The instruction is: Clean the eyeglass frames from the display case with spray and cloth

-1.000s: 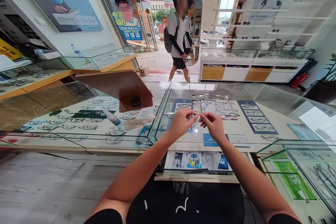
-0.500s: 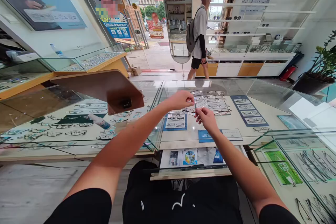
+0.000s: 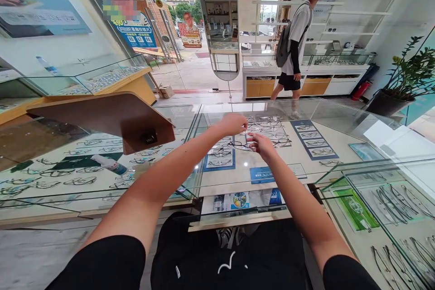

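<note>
Above the glass counter (image 3: 231,181), my two hands are close together. My left hand (image 3: 234,124) is closed in a pinch with its fingertips turned down; what they hold, if anything, is too small to make out. Just below and to the right, my right hand (image 3: 263,146) has its thumb and fingers around the side of a dark-rimmed pair of eyeglasses (image 3: 239,145). The lenses extend left from its fingertips. Behind the hands, several thin-framed glasses (image 3: 270,124) lie in rows inside the case, partly hidden by my fingers.
A blue display card (image 3: 314,152) with glasses is to the right. A brown panel (image 3: 105,115) and a spray bottle (image 3: 110,164) are at left. Another glass case (image 3: 387,208) flanks my right arm. A person with a backpack (image 3: 283,45) walks beyond, past an oval mirror (image 3: 219,22).
The dark vertical piece between my hands no longer shows. My right-hand fingers have spread slightly, with the eyeglasses at their tips. The view has shifted a little, and the person has walked right.
</note>
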Action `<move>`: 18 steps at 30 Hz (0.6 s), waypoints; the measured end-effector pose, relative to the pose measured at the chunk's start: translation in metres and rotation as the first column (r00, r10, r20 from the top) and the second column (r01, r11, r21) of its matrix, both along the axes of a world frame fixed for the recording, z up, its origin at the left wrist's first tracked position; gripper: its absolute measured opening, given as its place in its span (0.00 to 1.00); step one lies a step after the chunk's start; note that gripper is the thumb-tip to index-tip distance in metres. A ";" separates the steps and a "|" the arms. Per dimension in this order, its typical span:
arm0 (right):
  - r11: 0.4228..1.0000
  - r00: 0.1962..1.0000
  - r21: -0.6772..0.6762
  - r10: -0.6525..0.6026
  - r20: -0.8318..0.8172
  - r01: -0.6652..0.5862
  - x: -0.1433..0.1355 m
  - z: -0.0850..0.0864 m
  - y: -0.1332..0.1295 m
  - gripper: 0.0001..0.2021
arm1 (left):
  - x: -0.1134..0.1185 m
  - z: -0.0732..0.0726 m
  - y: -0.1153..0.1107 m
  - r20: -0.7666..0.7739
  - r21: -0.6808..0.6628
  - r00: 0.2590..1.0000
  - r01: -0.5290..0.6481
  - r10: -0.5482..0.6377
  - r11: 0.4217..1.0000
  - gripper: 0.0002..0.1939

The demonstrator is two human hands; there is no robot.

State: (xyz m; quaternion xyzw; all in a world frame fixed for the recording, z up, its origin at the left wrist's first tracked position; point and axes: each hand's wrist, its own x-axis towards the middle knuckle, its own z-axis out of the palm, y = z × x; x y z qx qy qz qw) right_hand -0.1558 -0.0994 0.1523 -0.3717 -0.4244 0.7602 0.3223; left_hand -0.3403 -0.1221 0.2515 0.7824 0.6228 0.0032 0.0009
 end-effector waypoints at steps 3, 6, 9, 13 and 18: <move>0.997 0.999 -0.076 -0.012 -0.033 0.010 0.002 0.002 0.008 0.03 | 0.001 -0.005 0.005 -0.029 0.016 1.000 0.011 -0.011 1.000 0.11; 0.989 0.998 -0.147 -0.028 -0.063 0.018 0.005 0.005 0.011 0.02 | 0.000 -0.010 0.007 -0.052 0.020 0.998 0.025 -0.024 1.000 0.11; 0.978 0.996 -0.208 -0.038 -0.079 0.021 0.008 0.006 0.013 0.05 | -0.002 -0.016 0.008 -0.064 0.012 0.998 0.030 -0.029 0.999 0.12; 0.961 0.995 -0.274 -0.048 -0.083 0.023 0.009 0.009 0.014 0.05 | -0.004 -0.024 0.010 -0.067 -0.015 0.997 0.029 -0.030 0.999 0.12; 0.947 0.995 -0.321 -0.058 -0.086 0.028 0.011 0.015 0.015 0.03 | -0.006 -0.028 0.011 -0.066 -0.036 0.998 0.018 -0.021 0.999 0.11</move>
